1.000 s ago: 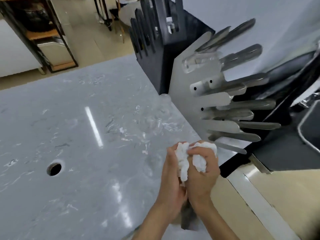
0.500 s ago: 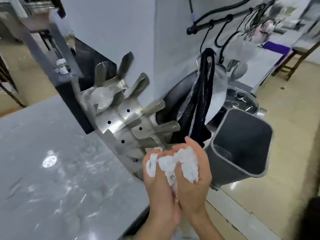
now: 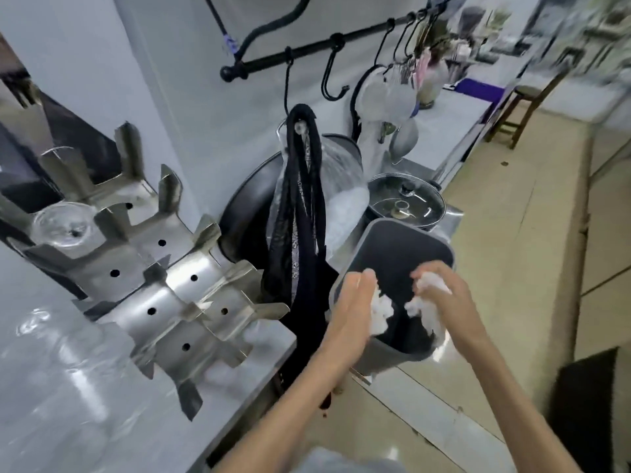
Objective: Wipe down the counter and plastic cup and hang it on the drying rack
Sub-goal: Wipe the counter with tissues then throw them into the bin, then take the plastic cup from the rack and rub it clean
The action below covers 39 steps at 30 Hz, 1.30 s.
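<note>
Holding both hands over the open mouth of the grey bin (image 3: 440, 249), you have them apart with a gap between them: your left hand (image 3: 355, 300) is flat and mostly open, palm turned inward, with a wad of white tissue (image 3: 380, 310) against the palm and fingers, while your right hand (image 3: 444, 295) is loosely curled around a second clump of white paper (image 3: 428, 302), fingers bent but not clenched. The bin stands off the right edge of the tabletop (image 3: 85, 387), tilted in this wide view, its dark inside facing up toward you. The plastic cup (image 3: 63, 225) is well away from your hands, on the metal drying rack (image 3: 164, 285) at the far left of the tabletop; it is clear, slipped over one of the rack's upper prongs, and its long axis runs along that prong, with the round base facing you and slightly upward and the mouth toward the rack's plate. The rack's other prongs splay outward in several directions, bare. Between the rack and the bin a black cloth (image 3: 300, 233) hangs from a hook on the black rail (image 3: 307, 51) above, and behind the bin a pot with a glass lid (image 3: 406, 203) sits near the wall. The tabletop surface is glossy grey, blurred near the bottom left.
</note>
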{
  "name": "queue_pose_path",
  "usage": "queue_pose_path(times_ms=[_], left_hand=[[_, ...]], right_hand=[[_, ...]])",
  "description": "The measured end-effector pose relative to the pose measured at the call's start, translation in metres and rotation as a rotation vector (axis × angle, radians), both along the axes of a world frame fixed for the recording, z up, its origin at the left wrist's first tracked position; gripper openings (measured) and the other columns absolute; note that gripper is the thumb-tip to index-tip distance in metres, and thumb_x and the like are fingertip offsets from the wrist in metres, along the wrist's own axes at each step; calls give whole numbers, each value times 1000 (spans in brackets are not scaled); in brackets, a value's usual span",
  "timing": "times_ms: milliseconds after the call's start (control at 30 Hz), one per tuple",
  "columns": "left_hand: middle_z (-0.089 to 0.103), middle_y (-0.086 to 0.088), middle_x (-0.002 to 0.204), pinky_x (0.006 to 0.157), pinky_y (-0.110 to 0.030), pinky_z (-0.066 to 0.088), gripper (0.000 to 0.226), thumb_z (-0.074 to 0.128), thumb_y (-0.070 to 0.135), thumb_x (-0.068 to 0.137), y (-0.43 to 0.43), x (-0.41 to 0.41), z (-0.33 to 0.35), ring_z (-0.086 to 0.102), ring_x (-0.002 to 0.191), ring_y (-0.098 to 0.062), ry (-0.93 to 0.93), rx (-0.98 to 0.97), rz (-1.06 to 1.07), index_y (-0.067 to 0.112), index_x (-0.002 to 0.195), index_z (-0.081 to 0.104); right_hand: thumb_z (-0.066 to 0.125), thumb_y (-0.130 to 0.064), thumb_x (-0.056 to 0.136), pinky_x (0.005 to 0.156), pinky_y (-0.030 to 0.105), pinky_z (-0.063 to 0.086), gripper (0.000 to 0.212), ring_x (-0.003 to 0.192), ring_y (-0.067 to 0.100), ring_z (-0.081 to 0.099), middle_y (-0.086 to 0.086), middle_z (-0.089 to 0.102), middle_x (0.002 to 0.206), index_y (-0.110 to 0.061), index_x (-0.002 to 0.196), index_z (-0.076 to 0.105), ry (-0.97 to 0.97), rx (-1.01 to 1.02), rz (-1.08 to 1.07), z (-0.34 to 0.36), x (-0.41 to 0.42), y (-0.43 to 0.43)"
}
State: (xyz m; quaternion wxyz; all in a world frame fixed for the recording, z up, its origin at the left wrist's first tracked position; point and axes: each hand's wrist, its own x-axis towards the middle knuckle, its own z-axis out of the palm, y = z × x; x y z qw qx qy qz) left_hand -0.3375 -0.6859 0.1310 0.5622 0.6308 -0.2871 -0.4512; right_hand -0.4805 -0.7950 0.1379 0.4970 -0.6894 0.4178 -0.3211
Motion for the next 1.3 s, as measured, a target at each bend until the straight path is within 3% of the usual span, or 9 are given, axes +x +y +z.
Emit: queue_pose_path(times_ms=[133, 267, 400, 567, 700, 800, 1000, 1100, 1300], left_hand=[[46, -16, 104, 70, -41, 38, 31, 41, 34, 75, -59, -1, -18, 54, 85, -39, -352, 164, -257, 13, 97, 42], [29, -17, 133, 96, -49, 37, 58, 46, 5, 82, -77, 10, -49, 37, 120, -46, -851, 414, -601, 19, 136, 30], [31, -19, 145, 103, -52, 42, 70, 52, -2, 92, -79, 17, -63, 46, 124, -45, -968, 462, -642, 23, 152, 26], [40, -20, 135, 94, -51, 47, 66, 59, 3, 93, -85, 10, -59, 50, 116, -46, -1130, 389, -599, 28, 148, 31], [2, -16, 165, 113, -60, 31, 79, 66, 20, 95, -85, 15, -45, 14, 146, -50, -1008, 428, -715, 40, 155, 20], [-6, -12, 169, 121, -57, 18, 68, 58, 37, 99, -71, 23, -16, -1, 153, -41, -881, 325, -692, 38, 157, 23], [69, 11, 123, 100, -42, 50, 40, 45, 53, 97, 16, 54, 45, 61, 115, -8, -872, 59, -321, 33, 127, 62], [71, 18, 101, 87, -37, 55, 31, 42, 56, 96, 87, 74, 56, 64, 98, 0, -806, 17, -99, 38, 106, 65], [66, 29, 111, 72, -12, 47, 24, 45, 49, 101, 247, 104, 38, 61, 104, 5, -735, 100, 376, 45, 108, 67]], right_hand=[[60, -10, 78, 85, 25, 36, 54, 112, 16, 45, 5, 41, 132, -23, 129, 46, 325, 139, 174, -25, 17, -74], [60, -5, 71, 105, 36, 34, 76, 131, 33, 35, 20, 34, 141, -10, 140, 31, 644, -23, 303, -54, 38, -100], [57, 7, 80, 100, 44, 45, 81, 130, 39, 38, 19, 34, 142, -21, 148, 23, 864, -112, 322, -75, 43, -105], [69, -21, 86, 102, 43, 42, 77, 124, 37, 47, 20, 34, 143, -22, 147, 22, 790, -81, 318, -79, 39, -105], [71, -33, 83, 120, 51, 15, 98, 150, 38, 7, 8, 13, 164, -27, 157, 7, 918, -153, 396, -70, 36, -108], [62, -33, 93, 122, 46, 10, 78, 152, 30, 6, 11, 12, 165, -21, 157, 18, 864, -199, 398, -45, 35, -106], [57, -34, 96, 89, 24, 49, 24, 99, -5, 63, -14, 69, 116, -37, 119, 64, 394, -215, 312, 21, 47, -34], [55, -39, 97, 77, 17, 50, 18, 91, -3, 67, -19, 73, 98, -39, 107, 71, 213, -216, 407, 44, 66, 19], [53, -44, 90, 78, 11, 51, 24, 85, 5, 72, -17, 75, 91, -41, 101, 75, 49, -13, 664, 49, 121, 117]])
